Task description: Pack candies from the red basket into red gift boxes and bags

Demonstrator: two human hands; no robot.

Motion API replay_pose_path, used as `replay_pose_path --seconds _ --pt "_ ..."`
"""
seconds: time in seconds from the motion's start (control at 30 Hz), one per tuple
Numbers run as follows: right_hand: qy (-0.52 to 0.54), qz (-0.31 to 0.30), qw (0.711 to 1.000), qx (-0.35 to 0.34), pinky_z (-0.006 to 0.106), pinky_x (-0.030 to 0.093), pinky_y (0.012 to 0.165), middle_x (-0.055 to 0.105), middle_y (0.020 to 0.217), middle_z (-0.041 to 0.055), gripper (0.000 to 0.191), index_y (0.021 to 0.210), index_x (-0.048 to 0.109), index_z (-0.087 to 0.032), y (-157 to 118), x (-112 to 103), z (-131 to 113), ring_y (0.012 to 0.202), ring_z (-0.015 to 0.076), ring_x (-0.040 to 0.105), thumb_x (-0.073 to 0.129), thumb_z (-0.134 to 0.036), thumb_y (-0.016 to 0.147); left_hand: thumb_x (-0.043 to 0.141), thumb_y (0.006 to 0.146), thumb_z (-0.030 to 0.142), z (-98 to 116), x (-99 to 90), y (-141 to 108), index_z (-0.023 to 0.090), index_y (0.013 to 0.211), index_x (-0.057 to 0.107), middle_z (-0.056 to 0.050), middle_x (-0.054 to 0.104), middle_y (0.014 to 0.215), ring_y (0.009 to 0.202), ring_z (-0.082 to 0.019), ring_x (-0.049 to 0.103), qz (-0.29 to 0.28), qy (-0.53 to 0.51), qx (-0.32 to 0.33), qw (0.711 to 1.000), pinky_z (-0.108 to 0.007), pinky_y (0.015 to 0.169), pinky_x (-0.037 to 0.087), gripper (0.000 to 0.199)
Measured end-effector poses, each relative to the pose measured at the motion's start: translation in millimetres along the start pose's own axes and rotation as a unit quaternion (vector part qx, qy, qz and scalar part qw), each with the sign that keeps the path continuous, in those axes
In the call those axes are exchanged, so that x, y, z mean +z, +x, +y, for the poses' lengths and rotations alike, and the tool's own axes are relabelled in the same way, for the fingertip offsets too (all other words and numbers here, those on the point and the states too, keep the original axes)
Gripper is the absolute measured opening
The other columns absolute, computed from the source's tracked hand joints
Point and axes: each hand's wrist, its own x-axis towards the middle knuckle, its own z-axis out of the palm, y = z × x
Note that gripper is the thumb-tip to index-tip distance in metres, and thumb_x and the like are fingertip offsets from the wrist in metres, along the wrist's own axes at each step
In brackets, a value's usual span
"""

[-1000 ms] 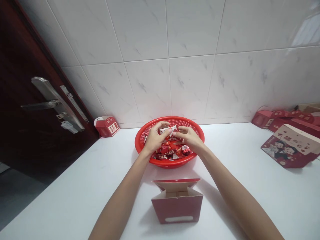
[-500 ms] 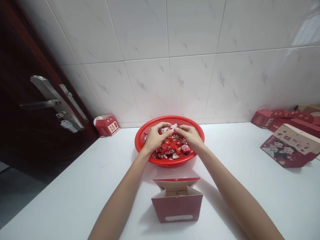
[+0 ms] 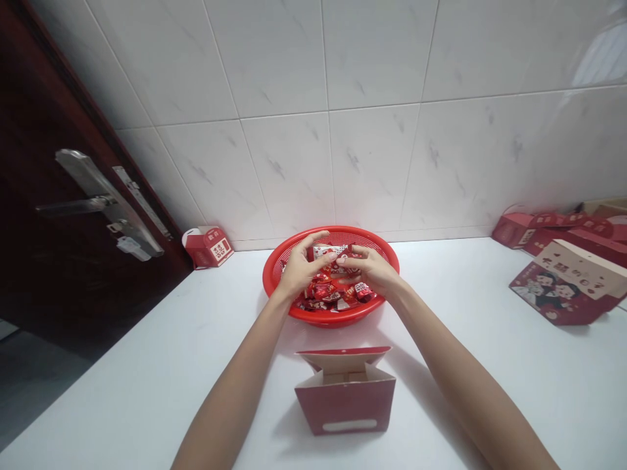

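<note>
Both hands are over a red plastic basket [image 3: 337, 318], which holds several wrapped candies [image 3: 327, 294] in red and white wrappers. My left hand [image 3: 301, 264] is on the basket's left side, its index finger and thumb apart and nothing visible between them. From the right reaches my right hand [image 3: 375, 269], fingers spread, the thumb close to the left thumb. A white candy wrapper with red marks [image 3: 329, 249] shows behind the thumbs among the candies. Nearer to me stands a dark red paper box [image 3: 347, 408] with its top flaps open.
A small red gift box [image 3: 209, 248] stands at the left by the wall, near the door [image 3: 88, 261]. On the right is a printed box [image 3: 563, 287] with cartoon figures, and more red boxes [image 3: 519, 228] lie behind it. A tiled wall [image 3: 372, 170] bounds the white table [image 3: 215, 339].
The fingers of both hands have parted from the small white-and-red candy they pinched together above the basket. The open box has not moved.
</note>
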Motion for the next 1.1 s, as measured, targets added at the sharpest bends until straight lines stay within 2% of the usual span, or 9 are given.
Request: replay_pose_path --seconds 0.13,0.27,0.37,0.43,0.6,0.77,0.87,0.97,1.1 --pt "-0.017 -0.004 1.000 0.004 0.031 0.062 0.056 0.076 0.089 0.0044 0.026 0.090 0.069 -0.018 -1 2 -1 0.064 0.0195 0.074 0.085 -0.022 0.068 0.079 0.073 0.040 -1 1.3 0 0.019 0.121 0.069 -0.010 0.069 0.129 0.118 -0.027 0.063 -0.016 -0.010 -0.017 1.000 -0.039 0.100 0.050 0.054" --pt "-0.034 0.037 0.999 -0.014 0.027 0.060 0.057 0.074 0.079 0.0021 0.020 0.084 0.072 -0.018 0 3 0 0.066 0.0174 0.072 0.083 -0.020 0.068 0.074 0.078 0.052 -2 0.5 3 0.019 0.127 0.067 -0.008 0.075 0.108 0.097 -0.023 0.068 0.004 -0.017 -0.063 0.998 -0.032 0.081 0.055 0.060" --pt "-0.022 0.078 0.996 -0.025 0.024 0.060 0.060 0.074 0.076 0.0023 0.014 0.078 0.073 -0.016 1 4 -1 0.067 0.0151 0.070 0.082 -0.017 0.068 0.070 0.078 0.058 -5 -7.6 8 0.020 0.121 0.069 -0.008 0.074 0.112 0.100 -0.022 0.068 0.032 -0.054 -0.096 0.993 -0.030 0.082 0.054 0.057" --pt "-0.006 0.105 0.994 -0.024 0.024 0.059 0.058 0.073 0.072 0.0020 0.012 0.076 0.072 -0.016 2 5 -1 0.064 0.0144 0.069 0.081 -0.016 0.068 0.074 0.073 0.058 -9 -15.9 11 0.019 0.111 0.072 -0.008 0.074 0.112 0.100 -0.022 0.069 0.027 -0.049 -0.119 0.991 -0.031 0.085 0.054 0.054" --pt "0.026 0.139 0.990 -0.016 0.024 0.060 0.051 0.069 0.064 0.0003 0.013 0.071 0.068 -0.016 4 6 -3 0.058 0.0128 0.064 0.080 -0.012 0.068 0.069 0.073 0.058 -19 -28.5 11 0.017 0.093 0.073 -0.009 0.078 0.099 0.094 -0.026 0.071 -0.097 0.072 -0.180 0.976 -0.034 0.083 0.054 0.045" --pt "0.028 0.147 0.988 -0.025 0.022 0.058 0.048 0.065 0.059 -0.0010 0.020 0.066 0.064 -0.016 4 5 -1 0.054 0.0119 0.062 0.084 -0.015 0.064 0.068 0.073 0.042 -28 -27.5 7 0.021 0.097 0.076 -0.008 0.078 0.111 0.105 -0.029 0.069 -0.230 0.267 -0.167 0.921 -0.034 0.091 0.050 0.032" --pt "0.034 0.152 0.987 -0.044 0.023 0.056 0.048 0.064 0.058 -0.0014 0.022 0.065 0.064 -0.017 6 3 1 0.055 0.0124 0.061 0.085 -0.017 0.060 0.069 0.071 0.033 -33 -28.0 6 0.021 0.102 0.075 -0.007 0.077 0.113 0.105 -0.028 0.069 -0.262 0.310 -0.176 0.897 -0.031 0.089 0.050 0.034" --pt "0.052 0.170 0.982 -0.061 0.025 0.056 0.049 0.065 0.060 -0.0007 0.021 0.065 0.064 -0.017 9 1 4 0.056 0.0135 0.061 0.084 -0.017 0.057 0.069 0.068 0.029 -36 -29.4 6 0.021 0.107 0.074 -0.006 0.078 0.102 0.094 -0.026 0.070 -0.278 0.326 -0.193 0.883 -0.027 0.077 0.051 0.040" --pt "0.062 0.189 0.978 -0.070 0.025 0.055 0.050 0.066 0.060 -0.0009 0.019 0.063 0.064 -0.018 12 -1 5 0.059 0.0146 0.063 0.082 -0.018 0.056 0.071 0.064 0.027 -36 -29.6 6 0.021 0.102 0.076 -0.003 0.076 0.089 0.083 -0.023 0.068 -0.297 0.352 -0.194 0.866 -0.025 0.067 0.046 0.039"
